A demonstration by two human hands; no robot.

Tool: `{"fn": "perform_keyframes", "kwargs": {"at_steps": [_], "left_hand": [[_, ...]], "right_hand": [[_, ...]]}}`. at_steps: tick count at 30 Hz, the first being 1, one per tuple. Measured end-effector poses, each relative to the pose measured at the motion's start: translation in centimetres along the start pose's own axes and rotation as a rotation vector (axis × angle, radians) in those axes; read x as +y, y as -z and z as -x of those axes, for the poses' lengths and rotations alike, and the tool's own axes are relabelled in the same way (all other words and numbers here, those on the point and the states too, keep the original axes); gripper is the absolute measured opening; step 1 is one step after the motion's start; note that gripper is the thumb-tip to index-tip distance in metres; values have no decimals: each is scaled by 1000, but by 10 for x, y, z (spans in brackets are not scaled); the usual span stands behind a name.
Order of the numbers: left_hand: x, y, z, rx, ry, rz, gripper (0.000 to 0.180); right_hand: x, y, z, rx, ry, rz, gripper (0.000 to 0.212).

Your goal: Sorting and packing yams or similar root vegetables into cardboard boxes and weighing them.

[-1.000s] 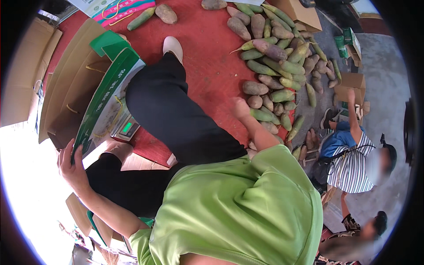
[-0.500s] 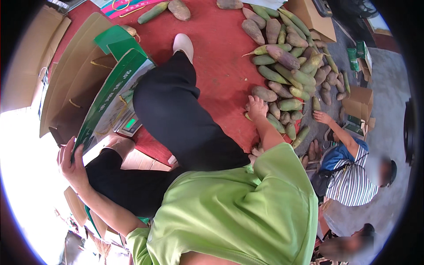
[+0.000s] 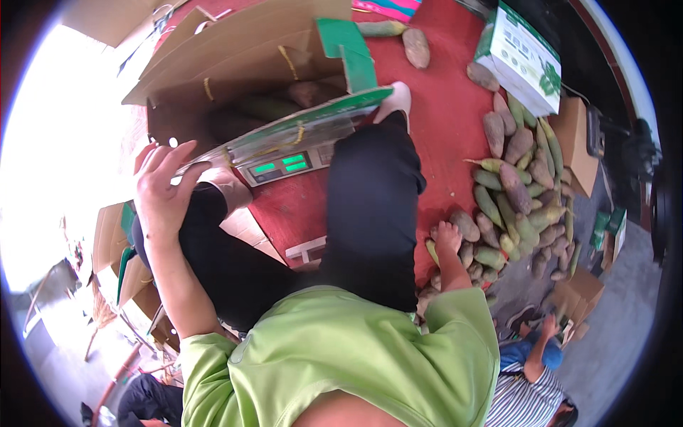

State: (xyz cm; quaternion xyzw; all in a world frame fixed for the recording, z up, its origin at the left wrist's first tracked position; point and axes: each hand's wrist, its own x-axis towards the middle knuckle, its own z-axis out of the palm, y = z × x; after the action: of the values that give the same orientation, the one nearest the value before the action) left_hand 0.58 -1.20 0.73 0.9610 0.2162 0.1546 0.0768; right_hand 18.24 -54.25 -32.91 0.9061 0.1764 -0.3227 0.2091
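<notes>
My left hand (image 3: 162, 188) is at the near left corner of a tall open cardboard box (image 3: 245, 44), its thumb and fingers on either side of the panel's edge. Green and dull purple radishes (image 3: 260, 108) lie inside the box, partly in shadow. Below the near panel shows a weighing scale (image 3: 284, 167) with lit green displays. To the right, my right hand (image 3: 448, 238) is down on the near left edge of a radish pile (image 3: 509, 203), fingers bent over a small brownish radish that they mostly hide.
Red sheeting (image 3: 445, 132) lies under the pile. A white and green carton (image 3: 523, 53) stands at the far right, beside a brown carton (image 3: 575, 142). A co-worker in a striped shirt (image 3: 523, 395) is at the lower right. More cartons (image 3: 114, 238) stand at the left.
The view has turned, so the box and pile sit farther right. The box's radishes and more of the scale now show. My right hand stays at the pile; the co-worker's arm has drawn back.
</notes>
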Motion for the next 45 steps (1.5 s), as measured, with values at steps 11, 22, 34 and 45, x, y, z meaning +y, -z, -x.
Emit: {"fn": "perform_keyframes", "kwargs": {"at_steps": [11, 22, 34, 45], "left_hand": [[9, 2, 3, 24, -147, 47, 19], [4, -1, 2, 34, -165, 122, 18], [-7, -3, 4, 60, -118, 141, 20], [-5, 1, 7, 85, -82, 165, 24]], "right_hand": [[-7, 109, -5, 490, 165, -1574, 54], [-82, 435, 109, 774, 878, -1566, 67], [-222, 499, 133, 538, 943, -321, 55], [-152, 449, 104, 472, 993, -1247, 41]]}}
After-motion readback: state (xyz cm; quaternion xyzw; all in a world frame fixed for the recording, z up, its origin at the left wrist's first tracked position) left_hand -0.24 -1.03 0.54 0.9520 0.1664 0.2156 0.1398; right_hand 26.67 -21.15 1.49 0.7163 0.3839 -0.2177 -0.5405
